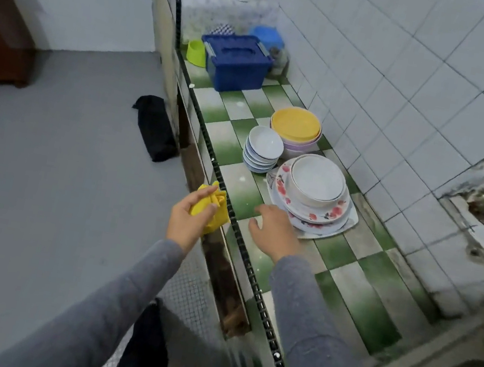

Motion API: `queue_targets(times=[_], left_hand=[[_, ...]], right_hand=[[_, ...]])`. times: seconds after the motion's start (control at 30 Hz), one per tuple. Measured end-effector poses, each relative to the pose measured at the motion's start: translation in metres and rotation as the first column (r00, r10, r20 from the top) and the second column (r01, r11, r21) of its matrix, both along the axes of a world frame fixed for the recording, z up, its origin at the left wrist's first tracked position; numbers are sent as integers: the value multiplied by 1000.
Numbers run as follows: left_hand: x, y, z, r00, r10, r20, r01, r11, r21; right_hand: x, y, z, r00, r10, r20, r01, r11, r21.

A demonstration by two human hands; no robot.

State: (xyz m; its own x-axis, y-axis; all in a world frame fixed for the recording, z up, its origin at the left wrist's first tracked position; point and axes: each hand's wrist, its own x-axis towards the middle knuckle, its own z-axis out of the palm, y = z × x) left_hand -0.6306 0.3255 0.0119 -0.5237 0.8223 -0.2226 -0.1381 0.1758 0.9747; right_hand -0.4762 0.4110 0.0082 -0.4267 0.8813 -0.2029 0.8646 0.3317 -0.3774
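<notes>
Yellow cloth (212, 207) bunched in left hand (187, 222), fingers curled round it, just off table (345, 285) front edge. Right hand (274, 231) over table w/ fingers loosely spread, palm down, holding nothing, just beside floral plate stack (309, 214). White bowl (316, 177) atop stack. Small bowls (262, 149), yellow bowl (295, 125) behind. Blue box (236, 64) further back.

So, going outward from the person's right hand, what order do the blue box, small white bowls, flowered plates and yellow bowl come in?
From the right hand, head view:
1. flowered plates, right beside it, toward the wall.
2. small white bowls, stacked behind, nearer the counter's front edge.
3. yellow bowl, further back, by the wall.
4. blue box, farthest, at the far end.
</notes>
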Motion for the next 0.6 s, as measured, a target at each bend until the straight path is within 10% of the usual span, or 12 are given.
queue_targets(times=[0.6], left_hand=[[-144, 194, -8, 952, -293, -83, 290, 956, -54]], right_hand=[[-105, 127, -19, 867, -496, -47, 494, 868, -47]])
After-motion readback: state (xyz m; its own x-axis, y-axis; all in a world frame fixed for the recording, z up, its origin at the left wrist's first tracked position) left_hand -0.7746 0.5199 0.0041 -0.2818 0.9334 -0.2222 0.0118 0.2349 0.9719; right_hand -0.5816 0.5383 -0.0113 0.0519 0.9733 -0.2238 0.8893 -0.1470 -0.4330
